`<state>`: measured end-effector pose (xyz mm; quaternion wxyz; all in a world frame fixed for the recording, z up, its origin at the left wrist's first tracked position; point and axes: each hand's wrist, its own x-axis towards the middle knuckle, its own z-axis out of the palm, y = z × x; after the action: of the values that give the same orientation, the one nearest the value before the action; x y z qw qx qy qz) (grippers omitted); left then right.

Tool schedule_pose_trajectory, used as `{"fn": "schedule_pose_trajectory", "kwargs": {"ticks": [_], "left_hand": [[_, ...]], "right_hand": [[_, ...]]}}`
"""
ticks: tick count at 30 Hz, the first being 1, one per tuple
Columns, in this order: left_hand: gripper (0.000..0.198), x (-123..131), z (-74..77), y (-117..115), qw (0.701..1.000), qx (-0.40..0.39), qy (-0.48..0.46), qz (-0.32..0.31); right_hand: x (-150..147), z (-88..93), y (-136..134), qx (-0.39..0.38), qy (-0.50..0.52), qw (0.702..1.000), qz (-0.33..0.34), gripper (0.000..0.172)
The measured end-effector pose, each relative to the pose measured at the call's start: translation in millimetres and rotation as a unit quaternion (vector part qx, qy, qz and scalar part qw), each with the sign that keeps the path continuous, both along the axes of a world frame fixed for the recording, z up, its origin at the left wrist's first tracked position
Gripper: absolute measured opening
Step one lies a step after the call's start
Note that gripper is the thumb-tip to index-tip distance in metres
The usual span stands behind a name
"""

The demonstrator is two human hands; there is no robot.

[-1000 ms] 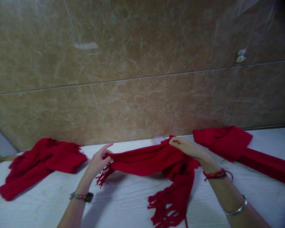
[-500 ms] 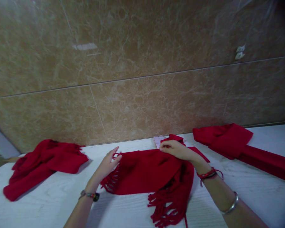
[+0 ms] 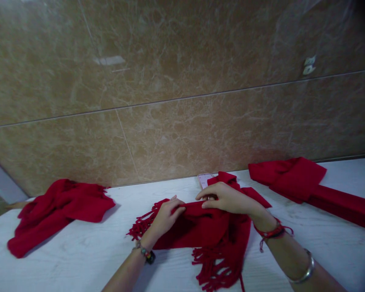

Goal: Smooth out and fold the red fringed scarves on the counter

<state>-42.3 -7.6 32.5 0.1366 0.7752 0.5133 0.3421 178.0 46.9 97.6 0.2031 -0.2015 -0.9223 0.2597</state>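
Fringe (image 3: 219, 267) trails toward the person from the red scarf (image 3: 197, 233), which lies bunched and partly doubled over at the middle of the white table (image 3: 79, 259), between a crumpled scarf (image 3: 57, 209) well off to the left and a folded scarf (image 3: 292, 178) to the right. The left hand (image 3: 166, 217) is curled, thumb and fingers pinching the upper edge of the cloth. The right hand (image 3: 228, 198) sits just beside it with fingers bent, fingertips closed on the same edge. A phone (image 3: 204, 179) lies just behind the hands, near the marble wall (image 3: 170, 101). To my eye the fold would come out best if both pinches hold one straight edge, the layers are laid flush before pressing flat, and the loose tassels are tucked inside. The cloth is soft and slack, so it looks likely to skew if one hand pulls harder than the other.
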Motion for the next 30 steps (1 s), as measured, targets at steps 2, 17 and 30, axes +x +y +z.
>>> {"fn": "schedule_pose_trajectory", "kwargs": {"ticks": [2, 17, 30], "left_hand": [[0.024, -12.0, 7.4, -2.2, 0.997, 0.018, -0.062, 0.042], [0.029, -149.1, 43.8, -33.9, 0.837, 0.171, -0.034, 0.519], [0.036, -21.1, -4.7, -4.1, 0.987, 0.088, 0.118, 0.070]], "right_hand": [[2.2, -0.6, 1.6, 0.024, -0.045, 0.999, -0.018, 0.022], [-19.6, -20.1, 4.7, 0.145, -0.180, 0.937, -0.262, 0.022], [-32.8, -28.2, 0.8, 0.029, 0.047, 0.990, -0.128, 0.016]]}}
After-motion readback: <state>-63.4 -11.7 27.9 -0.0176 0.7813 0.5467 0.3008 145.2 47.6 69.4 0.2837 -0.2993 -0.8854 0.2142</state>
